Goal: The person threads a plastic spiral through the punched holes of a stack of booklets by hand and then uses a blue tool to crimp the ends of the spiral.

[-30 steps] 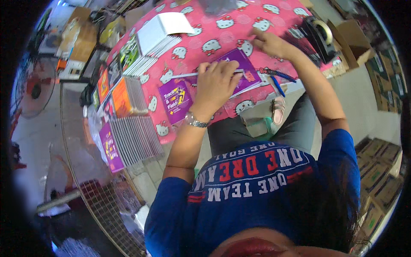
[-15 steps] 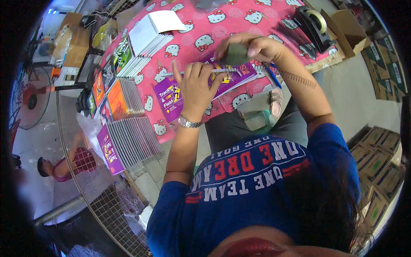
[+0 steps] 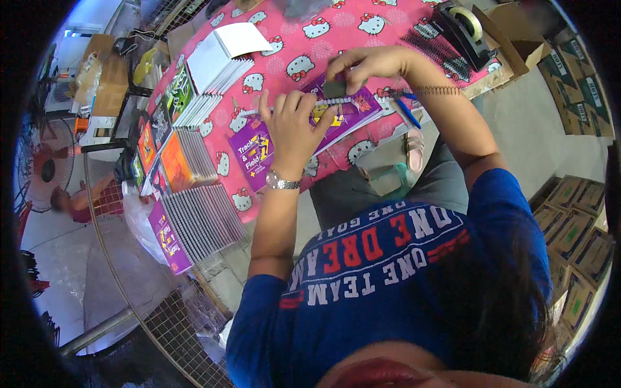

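A purple booklet (image 3: 259,152) lies on the table with the pink cartoon-cat cloth (image 3: 284,45). My left hand (image 3: 292,126), with a wristwatch, presses flat on the booklet and its fingertips reach the white spiral binding (image 3: 336,102) along the far edge. My right hand (image 3: 365,64) pinches a small dark grey tool (image 3: 334,88) against that binding. A loose black spiral coil (image 3: 424,91) and a blue pen (image 3: 409,114) lie just right of the booklet, under my right forearm.
Fanned stacks of booklets (image 3: 194,220) line the table's left edge, with a white stack (image 3: 220,55) behind. A tape dispenser (image 3: 462,22) and open carton (image 3: 511,32) sit far right. Cardboard boxes (image 3: 572,226) stand on the floor at right; a fan (image 3: 45,171) at left.
My right hand came back from the far right of the table holding the small grey tool and set it on the booklet's binding. My left hand stayed on the booklet.
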Action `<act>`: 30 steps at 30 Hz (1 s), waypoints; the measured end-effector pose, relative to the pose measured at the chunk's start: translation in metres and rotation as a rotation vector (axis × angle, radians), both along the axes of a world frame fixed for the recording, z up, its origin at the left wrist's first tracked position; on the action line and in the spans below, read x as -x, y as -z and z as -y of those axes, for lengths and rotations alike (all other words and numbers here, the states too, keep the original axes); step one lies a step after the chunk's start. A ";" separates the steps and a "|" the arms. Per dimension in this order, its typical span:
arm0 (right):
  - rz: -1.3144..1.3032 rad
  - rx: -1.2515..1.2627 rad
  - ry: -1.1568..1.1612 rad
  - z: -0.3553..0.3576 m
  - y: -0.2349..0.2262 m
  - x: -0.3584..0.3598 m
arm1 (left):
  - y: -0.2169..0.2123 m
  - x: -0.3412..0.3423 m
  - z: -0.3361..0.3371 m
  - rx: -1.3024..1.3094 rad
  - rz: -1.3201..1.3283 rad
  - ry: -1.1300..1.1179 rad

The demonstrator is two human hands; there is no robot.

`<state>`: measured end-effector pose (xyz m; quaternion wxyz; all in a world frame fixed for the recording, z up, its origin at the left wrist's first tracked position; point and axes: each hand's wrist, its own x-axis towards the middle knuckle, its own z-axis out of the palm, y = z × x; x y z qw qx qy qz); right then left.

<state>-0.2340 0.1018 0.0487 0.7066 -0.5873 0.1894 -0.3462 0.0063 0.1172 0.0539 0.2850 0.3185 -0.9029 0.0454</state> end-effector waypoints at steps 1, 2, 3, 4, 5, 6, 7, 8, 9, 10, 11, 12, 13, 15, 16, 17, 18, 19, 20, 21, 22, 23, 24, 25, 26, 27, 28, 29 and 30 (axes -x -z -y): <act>0.121 -0.031 -0.078 0.003 -0.001 0.000 | -0.002 0.001 0.002 0.004 -0.003 0.002; 0.242 -0.062 -0.156 0.006 0.000 0.000 | -0.005 0.002 0.005 0.003 -0.001 0.009; 0.222 -0.051 -0.093 0.008 0.001 -0.001 | -0.007 0.002 0.005 -0.004 0.007 0.016; 0.226 -0.053 -0.091 0.010 0.001 -0.001 | -0.006 0.002 0.004 -0.006 0.011 0.018; -0.124 0.036 -0.058 0.013 0.001 0.000 | -0.005 0.002 0.002 -0.033 0.004 0.022; -0.481 0.129 -0.023 0.015 -0.004 0.000 | -0.005 0.003 0.002 -0.055 -0.010 0.025; -0.035 -0.078 0.111 0.009 0.008 -0.003 | -0.007 0.001 0.001 -0.068 0.038 0.004; -0.038 -0.075 0.114 0.013 0.009 0.000 | -0.008 0.003 0.003 -0.065 0.035 0.006; -0.098 -0.024 0.065 0.015 0.002 -0.003 | -0.010 0.005 0.004 -0.049 0.023 0.016; -0.159 0.027 0.015 0.016 -0.004 -0.006 | -0.010 0.004 0.004 -0.033 0.012 0.026; -0.457 0.043 0.006 0.013 -0.009 -0.008 | -0.008 0.001 0.002 -0.037 0.016 0.025; -0.463 0.047 0.006 0.012 -0.009 -0.008 | -0.006 0.000 0.001 -0.050 -0.004 0.026; -0.081 -0.026 -0.059 0.010 -0.007 -0.008 | -0.005 -0.001 0.001 -0.062 -0.023 0.026; 0.146 -0.021 -0.103 0.012 -0.008 -0.006 | -0.005 0.003 0.005 -0.047 -0.035 0.012; 0.148 -0.023 -0.102 0.017 -0.004 -0.005 | -0.005 0.005 0.005 -0.035 -0.042 -0.002; -0.239 0.009 -0.073 0.022 0.002 -0.005 | -0.004 0.004 0.002 -0.037 -0.040 -0.002; -0.632 0.046 -0.045 0.026 0.002 -0.005 | -0.003 0.004 0.000 -0.049 -0.055 -0.053; -0.468 0.028 0.011 0.024 0.004 -0.004 | -0.002 0.003 -0.002 -0.061 -0.070 -0.105; -0.471 0.032 0.009 0.027 0.004 -0.004 | -0.003 -0.002 -0.001 -0.059 -0.074 -0.107; -0.142 -0.025 -0.029 0.030 0.004 -0.003 | -0.006 -0.012 0.001 -0.024 -0.068 -0.200; 0.192 -0.083 -0.061 0.030 0.003 -0.005 | -0.006 -0.022 0.004 0.010 -0.057 -0.289; 0.310 -0.018 -0.119 0.032 0.002 -0.010 | 0.001 -0.034 0.006 -0.007 -0.125 -0.311; 0.315 -0.019 -0.122 0.035 -0.002 -0.015 | 0.006 -0.039 0.007 -0.008 -0.120 -0.315; -0.039 0.019 -0.116 0.037 -0.006 -0.020 | 0.010 -0.042 0.010 0.001 -0.145 -0.291; -0.393 0.057 -0.106 0.037 -0.008 -0.024 | 0.015 -0.044 0.013 0.009 -0.170 -0.268; -0.397 0.062 -0.111 0.037 -0.008 -0.024 | 0.015 -0.042 0.016 0.011 -0.193 -0.246; -0.164 0.026 -0.138 0.035 -0.007 -0.024 | 0.015 -0.040 0.018 0.016 -0.198 -0.251; 0.068 -0.011 -0.164 0.033 -0.006 -0.024 | 0.014 -0.038 0.021 -0.010 -0.213 -0.241; 0.307 -0.053 -0.183 0.030 -0.006 -0.025 | 0.013 -0.036 0.020 -0.041 -0.222 -0.226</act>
